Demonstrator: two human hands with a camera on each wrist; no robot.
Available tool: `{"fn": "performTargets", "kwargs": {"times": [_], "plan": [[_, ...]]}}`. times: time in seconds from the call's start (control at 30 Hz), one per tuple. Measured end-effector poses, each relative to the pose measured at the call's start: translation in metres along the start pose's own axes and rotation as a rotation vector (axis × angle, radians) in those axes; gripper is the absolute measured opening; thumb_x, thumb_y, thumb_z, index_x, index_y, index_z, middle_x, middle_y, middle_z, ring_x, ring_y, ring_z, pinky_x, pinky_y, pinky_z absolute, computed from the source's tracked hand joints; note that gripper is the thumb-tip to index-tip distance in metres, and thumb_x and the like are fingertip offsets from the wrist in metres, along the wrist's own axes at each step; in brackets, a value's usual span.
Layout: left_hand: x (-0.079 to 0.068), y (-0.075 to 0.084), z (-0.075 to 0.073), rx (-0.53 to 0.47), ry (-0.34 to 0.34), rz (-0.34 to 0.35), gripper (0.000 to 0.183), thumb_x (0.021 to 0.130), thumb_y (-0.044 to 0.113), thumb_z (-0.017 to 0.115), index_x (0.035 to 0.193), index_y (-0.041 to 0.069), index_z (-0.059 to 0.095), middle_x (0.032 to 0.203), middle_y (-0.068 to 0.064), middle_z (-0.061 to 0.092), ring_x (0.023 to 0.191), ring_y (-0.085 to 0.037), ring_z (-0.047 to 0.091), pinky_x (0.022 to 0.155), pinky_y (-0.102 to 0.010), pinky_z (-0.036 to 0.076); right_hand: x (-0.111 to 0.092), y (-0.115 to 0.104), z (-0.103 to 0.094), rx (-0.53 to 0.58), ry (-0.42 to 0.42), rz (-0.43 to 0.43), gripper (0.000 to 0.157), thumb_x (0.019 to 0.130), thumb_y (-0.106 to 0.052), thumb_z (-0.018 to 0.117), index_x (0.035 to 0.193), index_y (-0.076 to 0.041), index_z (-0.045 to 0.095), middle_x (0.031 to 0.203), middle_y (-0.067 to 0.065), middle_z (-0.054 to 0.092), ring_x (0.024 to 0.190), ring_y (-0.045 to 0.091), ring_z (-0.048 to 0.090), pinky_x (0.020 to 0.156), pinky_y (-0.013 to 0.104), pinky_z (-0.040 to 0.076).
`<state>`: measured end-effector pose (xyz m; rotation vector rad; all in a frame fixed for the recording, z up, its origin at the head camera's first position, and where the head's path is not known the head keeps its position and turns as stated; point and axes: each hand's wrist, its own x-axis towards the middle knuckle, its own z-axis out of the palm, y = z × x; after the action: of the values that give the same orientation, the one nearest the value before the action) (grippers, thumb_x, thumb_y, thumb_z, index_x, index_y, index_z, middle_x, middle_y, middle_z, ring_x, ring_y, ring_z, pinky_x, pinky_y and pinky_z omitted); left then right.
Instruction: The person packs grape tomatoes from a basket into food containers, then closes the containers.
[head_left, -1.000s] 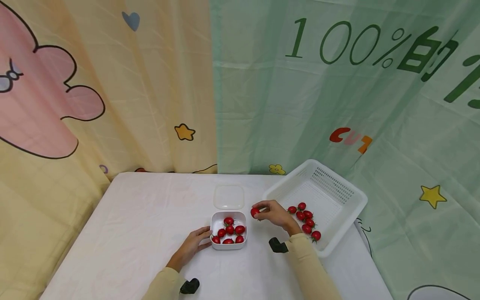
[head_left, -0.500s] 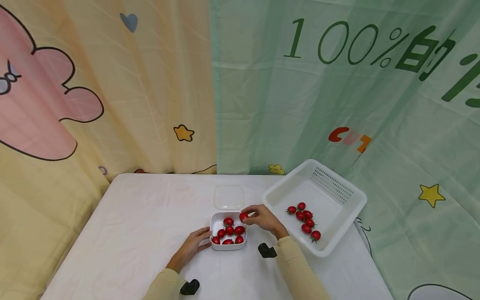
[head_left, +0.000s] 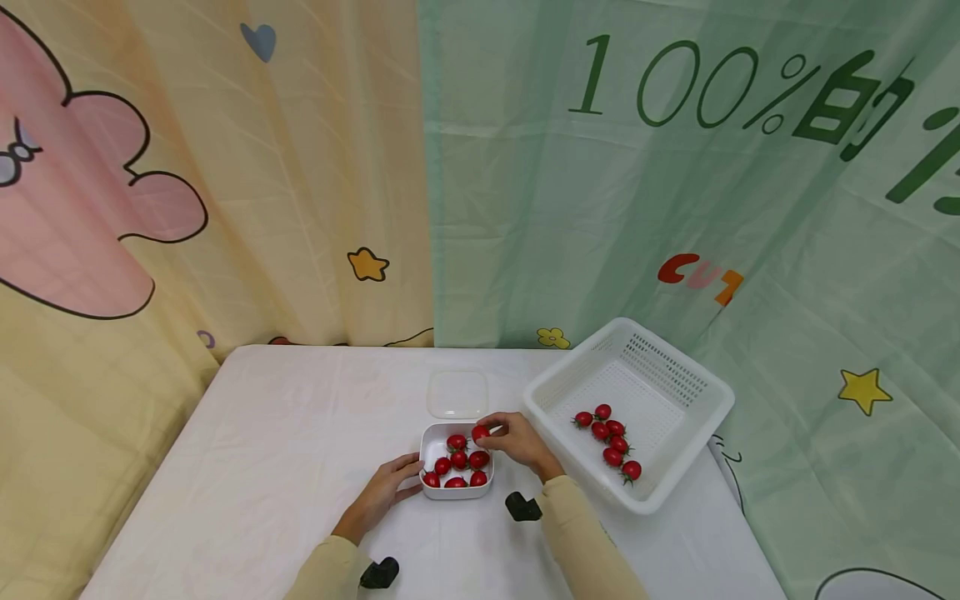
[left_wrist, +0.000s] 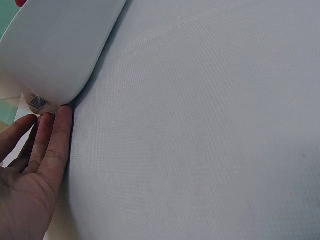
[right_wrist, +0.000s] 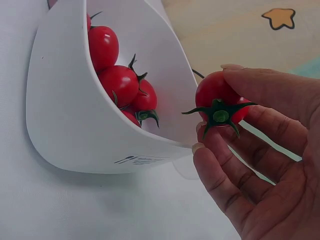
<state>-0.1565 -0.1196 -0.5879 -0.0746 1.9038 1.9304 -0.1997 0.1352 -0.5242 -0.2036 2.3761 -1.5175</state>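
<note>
My right hand (head_left: 523, 447) pinches a red cherry tomato (right_wrist: 214, 91) between thumb and fingertips, its green calyx showing in the right wrist view. The tomato is over the back right corner of a small white box (head_left: 459, 494). Inside that box lie several cherry tomatoes (head_left: 458, 459). On the box's left side, my left hand (head_left: 380, 492) rests its fingertips against the wall. In the left wrist view these fingers (left_wrist: 56, 145) are nearly straight and touch the lower edge beside a barcode label (left_wrist: 38, 102).
A clear lid (head_left: 458, 395) lies on the table just behind the box. To the right stands a large white perforated basket (head_left: 651, 408) with several cherry tomatoes (head_left: 612, 457) in it. Curtains (head_left: 495, 208) hang behind the white-covered table (head_left: 300, 450).
The right hand has moved left from beside the basket to above the box, carrying the cherry tomato. The left hand has stayed against the box.
</note>
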Motion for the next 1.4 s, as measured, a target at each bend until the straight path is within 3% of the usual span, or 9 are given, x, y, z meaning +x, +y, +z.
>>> {"fn": "performTargets", "kwargs": {"times": [0.3,0.67,1.0,1.23,1.4], "plan": [[0.001,-0.001,0.0,-0.001,-0.008,0.001,0.06,0.099,0.029,0.053,0.139,-0.012,0.037,0.14,-0.029,0.043,0.12,-0.034,0.051,0.098,-0.046,0.048,-0.001,-0.002,0.001,-0.013,0.058,0.01,0.032,0.086,-0.012,0.071,0.116,0.0,0.065,0.103,0.009,0.066,0.089,0.021,0.058,0.078,0.032,0.055],[0.001,-0.001,0.0,0.012,-0.017,0.002,0.062,0.098,0.032,0.055,0.14,-0.011,0.037,0.14,-0.027,0.044,0.12,-0.034,0.051,0.098,-0.044,0.049,-0.008,-0.007,-0.012,-0.074,0.067,-0.066,0.031,0.089,-0.01,0.067,0.117,0.004,0.064,0.105,0.01,0.065,0.092,0.022,0.061,0.079,0.034,0.056],[0.0,-0.001,-0.001,0.006,-0.017,0.002,0.059,0.099,0.029,0.053,0.14,-0.011,0.037,0.139,-0.028,0.043,0.119,-0.033,0.051,0.098,-0.044,0.049,-0.018,-0.016,-0.038,0.025,0.094,-0.05,0.028,0.091,-0.017,0.066,0.116,-0.002,0.065,0.106,0.007,0.067,0.09,0.018,0.063,0.081,0.034,0.056],[0.0,-0.001,-0.001,0.002,-0.01,-0.002,0.061,0.098,0.031,0.054,0.14,-0.011,0.038,0.139,-0.027,0.044,0.119,-0.032,0.051,0.098,-0.044,0.048,-0.025,-0.012,-0.058,0.122,0.124,-0.046,0.029,0.092,-0.015,0.065,0.118,0.0,0.064,0.107,0.013,0.066,0.095,0.033,0.063,0.083,0.039,0.057],[0.001,-0.001,-0.001,0.009,-0.009,-0.004,0.061,0.099,0.031,0.054,0.139,-0.011,0.038,0.138,-0.027,0.044,0.117,-0.03,0.052,0.098,-0.044,0.049,-0.027,-0.005,-0.07,0.139,0.166,-0.038,0.032,0.092,-0.016,0.066,0.118,0.002,0.064,0.104,0.012,0.065,0.093,0.033,0.064,0.082,0.039,0.057]]}}
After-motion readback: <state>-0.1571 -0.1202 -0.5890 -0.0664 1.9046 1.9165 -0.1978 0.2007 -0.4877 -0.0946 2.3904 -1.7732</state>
